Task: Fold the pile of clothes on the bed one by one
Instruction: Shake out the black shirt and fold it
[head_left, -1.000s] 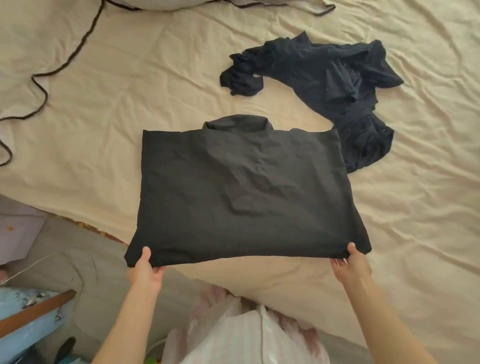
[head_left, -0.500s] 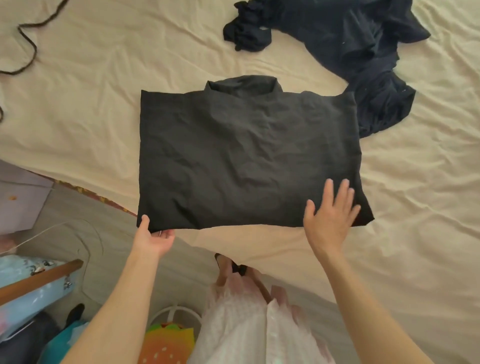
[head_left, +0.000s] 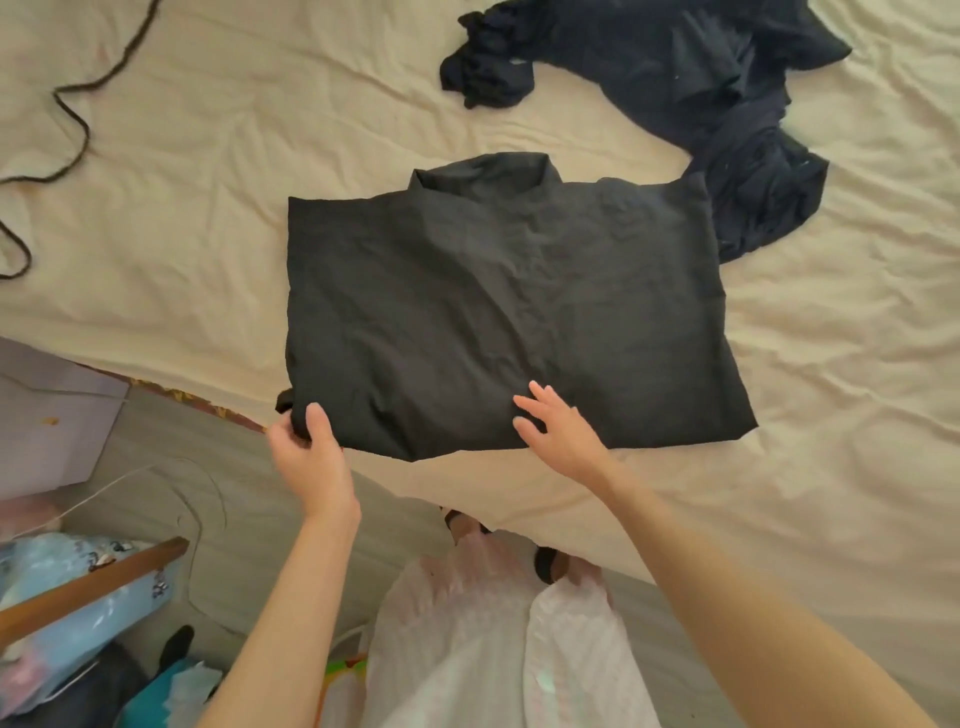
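Change: right hand (head_left: 563, 439), which half a second back lay flat near the 5 o'clock corner of the folded black fabric garment (head_left: 498, 312), now sits further toward the middle of the near hem; left hand (head_left: 306, 447) has closed on the 7 o'clock corner, which is now bunched.
Garment position: flat on the wrinkled cream bed sheet (head_left: 831, 415), about centre of view, near hem overhanging the bed edge slightly at 6 to 7 o'clock.
Garment vs hands: lies at 12 o'clock from both hands; left hand at its 7 o'clock corner, right hand on the near hem at roughly 6 o'clock.
Left hand state: thumb on top, fingers curled under, pinching the bunched corner.
Right hand state: fingers spread and fairly straight, resting on or just above the cloth; contact cannot be told for certain. Holds nothing.
Garment orientation: collar points to 12 o'clock, away from the person; hem toward 6 o'clock. Folded to a rough rectangle, long axis running 9 to 3 o'clock.
Pile: crumpled dark navy clothes (head_left: 701, 104) at 1 o'clock, touching the garment's far right corner.
Other: thin dark cord (head_left: 78, 124) looping over the sheet at 10 o'clock, well apart from the garment.
Floor side: brown wooden bar (head_left: 93, 587) and light blue bag at 8 o'clock, below the bed edge.
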